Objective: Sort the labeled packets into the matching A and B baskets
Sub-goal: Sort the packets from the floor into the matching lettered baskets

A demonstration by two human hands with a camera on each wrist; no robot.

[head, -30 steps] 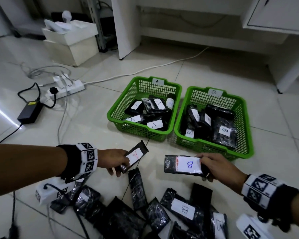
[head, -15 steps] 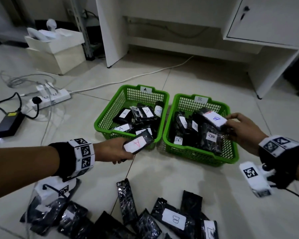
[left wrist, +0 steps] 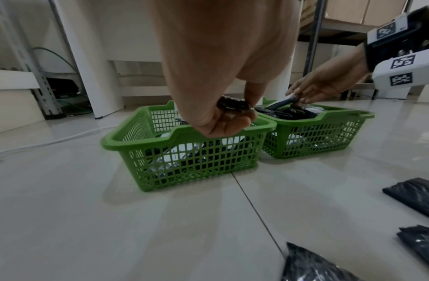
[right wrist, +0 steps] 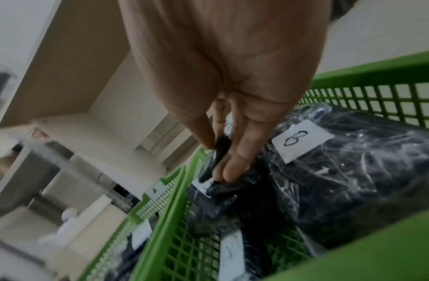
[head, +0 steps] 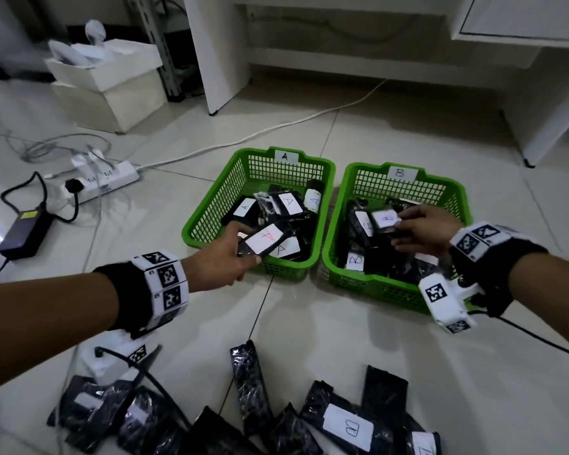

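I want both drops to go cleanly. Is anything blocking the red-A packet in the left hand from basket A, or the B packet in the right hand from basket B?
Nothing visible. The left hand holds the black red-A packet over the green mesh basket A's near rim; the right hand holds the black B packet above green mesh basket B.

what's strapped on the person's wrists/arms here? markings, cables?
Forearms are bare, no sleeves. Each wrist carries a black wrist wrap under a band of white tiles printed with black square fiducial markers; same on the right wrist. A white camera housing with its own marker hangs below the right wrist, trailing a black cable. A similar white unit hangs under the left.
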